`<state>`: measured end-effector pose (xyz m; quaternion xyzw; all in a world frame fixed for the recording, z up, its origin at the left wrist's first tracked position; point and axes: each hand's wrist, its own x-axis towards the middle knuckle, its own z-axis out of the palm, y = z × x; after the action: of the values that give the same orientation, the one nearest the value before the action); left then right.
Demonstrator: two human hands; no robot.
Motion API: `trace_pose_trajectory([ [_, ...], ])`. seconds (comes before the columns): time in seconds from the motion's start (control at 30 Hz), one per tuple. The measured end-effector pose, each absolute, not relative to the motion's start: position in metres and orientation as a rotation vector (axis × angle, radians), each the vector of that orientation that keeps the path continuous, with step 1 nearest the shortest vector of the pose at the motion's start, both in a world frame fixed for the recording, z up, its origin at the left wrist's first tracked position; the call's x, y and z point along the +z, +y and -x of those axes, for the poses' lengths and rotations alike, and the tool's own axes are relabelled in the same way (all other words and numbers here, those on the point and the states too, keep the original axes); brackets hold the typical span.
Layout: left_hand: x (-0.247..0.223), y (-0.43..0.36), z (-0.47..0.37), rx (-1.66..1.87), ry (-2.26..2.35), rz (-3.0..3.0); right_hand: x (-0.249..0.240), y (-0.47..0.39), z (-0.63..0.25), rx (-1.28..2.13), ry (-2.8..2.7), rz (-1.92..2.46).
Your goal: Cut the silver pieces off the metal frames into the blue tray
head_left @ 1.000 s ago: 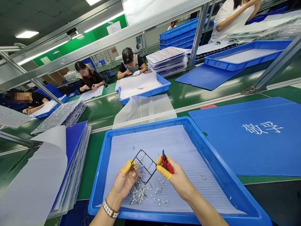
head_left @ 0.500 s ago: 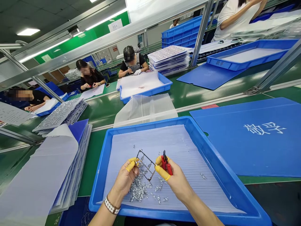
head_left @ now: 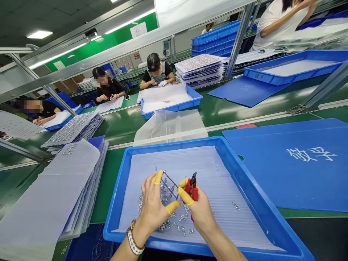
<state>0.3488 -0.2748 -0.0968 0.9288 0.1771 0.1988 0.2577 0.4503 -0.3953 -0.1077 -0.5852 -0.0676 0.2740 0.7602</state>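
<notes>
A thin dark rectangular frame (head_left: 170,180) is held between my two hands above a blue tray (head_left: 246,181) lined with a white sheet. My left hand (head_left: 154,203), in yellow finger cots, spans its left side with thumb and forefinger spread, gripping it. My right hand (head_left: 199,206) pinches the frame's right edge and also holds red-handled cutters (head_left: 192,186), their dark jaws pointing up. Under and around the hands lie many small silvery pieces (head_left: 165,226), partly hidden by my left hand. One small group (head_left: 235,206) lies apart on the right.
Stacked sheets (head_left: 84,195) stand left of the tray, with a metallic frame (head_left: 70,149) on top. A blue lid (head_left: 293,174) lies at the right. Beyond a metal rail, people (head_left: 156,72) work near other trays (head_left: 193,98) and piles.
My left hand has turned and spread across the frame, its back now showing. The frame has tilted. The cutters have rotated slightly in my right hand. The view has shifted a little.
</notes>
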Motion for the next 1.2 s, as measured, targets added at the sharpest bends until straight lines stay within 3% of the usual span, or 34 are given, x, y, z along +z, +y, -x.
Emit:
trace_pose_trajectory([
  [0.33,-0.102,-0.275,-0.358,0.490,0.504,-2.173,-0.103,-0.394,-0.451,0.584,-0.218,1.345],
  [0.47,-0.106,-0.265,-0.358,0.435,0.441,-1.636,-0.095,-0.407,-0.463,0.645,-0.523,1.583],
  [0.7,-0.094,-0.261,-0.353,0.231,0.166,-0.752,-0.095,-0.419,-0.479,0.391,-1.100,2.037],
  [0.97,-0.103,-0.257,-0.347,0.179,0.154,-0.750,-0.073,-0.412,-0.466,0.092,-1.396,2.170],
  [1.2,-0.109,-0.257,-0.344,0.180,0.220,-0.871,-0.051,-0.400,-0.461,0.202,-1.512,2.302],
])
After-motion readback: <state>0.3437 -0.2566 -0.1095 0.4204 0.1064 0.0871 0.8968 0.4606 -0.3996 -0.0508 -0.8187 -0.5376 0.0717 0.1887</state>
